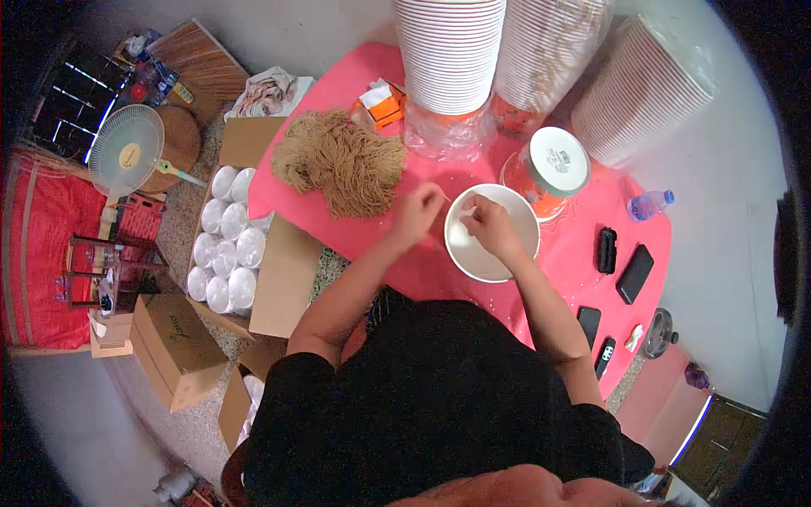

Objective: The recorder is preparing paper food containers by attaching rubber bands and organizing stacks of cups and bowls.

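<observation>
A white paper bucket stands with its mouth up on the pink-covered table, right in front of me. My right hand reaches over its opening, thumb and fingers pinched together. Just left of the rim, my left hand is also closed, its fingertips drawn together. Anything held in either pinch is too small to name. Beyond my left hand lies a heap of tan, string-like strands. A bucket with orange sides and a white top stands behind the open one, with thin reddish strands near its base.
Tall stacks of white buckets rise at the back, beside an orange box. On the right lie a bottle, a black case and a dark phone. Left of the table stand a carton of wrapped white rolls and a fan.
</observation>
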Demonstrator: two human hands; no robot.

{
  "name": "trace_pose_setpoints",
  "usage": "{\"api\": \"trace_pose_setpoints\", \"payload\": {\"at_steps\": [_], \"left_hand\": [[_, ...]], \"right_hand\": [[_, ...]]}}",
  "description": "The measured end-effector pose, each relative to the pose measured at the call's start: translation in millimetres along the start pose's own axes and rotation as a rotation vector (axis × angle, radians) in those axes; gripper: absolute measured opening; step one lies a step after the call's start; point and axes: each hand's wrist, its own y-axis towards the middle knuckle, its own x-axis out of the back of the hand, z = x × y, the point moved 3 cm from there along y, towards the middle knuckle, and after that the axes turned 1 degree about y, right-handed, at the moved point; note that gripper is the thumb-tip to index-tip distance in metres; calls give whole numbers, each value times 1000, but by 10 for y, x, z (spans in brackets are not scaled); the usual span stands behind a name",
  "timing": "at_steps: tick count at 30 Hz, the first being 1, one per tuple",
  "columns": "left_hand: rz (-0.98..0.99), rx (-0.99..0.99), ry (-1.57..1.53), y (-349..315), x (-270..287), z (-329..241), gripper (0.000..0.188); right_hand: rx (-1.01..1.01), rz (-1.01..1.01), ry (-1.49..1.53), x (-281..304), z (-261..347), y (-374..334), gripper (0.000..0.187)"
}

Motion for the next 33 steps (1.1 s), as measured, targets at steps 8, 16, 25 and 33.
{"api": "trace_pose_setpoints", "payload": {"at_steps": [8,16,25,33], "left_hand": [[15,319,-770,162,330,-320,19],[371,-71,39,133,-96,-456,16],[400,285,-306,172,-77,-495,21],[335,326,-470,206,-115,-303,20]], "right_hand": [[59,188,-576,571,617,-198,12],[233,218,-180,505,784,195,7],[348,-240,-243,472,587,111,9],[122,-113,-217,241,329,-41,18]]}}
